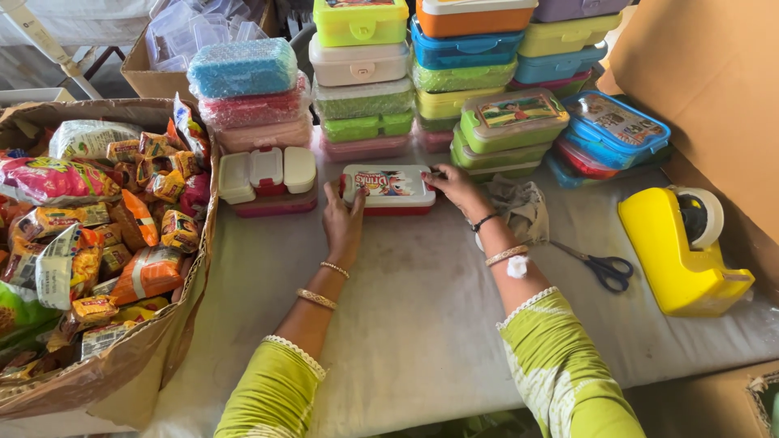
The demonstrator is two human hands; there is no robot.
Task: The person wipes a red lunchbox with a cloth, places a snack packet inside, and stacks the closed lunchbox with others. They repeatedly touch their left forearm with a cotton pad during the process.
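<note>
Both grips clasp red lunch box (388,188): left hand (343,221), right hand (456,186) at ends, on table (422,308).

One head camera is looking steeply down over a work table (422,308).

It is sitting above and just behind the person's forearms, facing forward across the table toward the stacked lunch boxes (454,73) at the far edge, taking in a snack carton (174,324) on the left and a tape dispenser (677,255) on the right. There is only this single close view.
</note>
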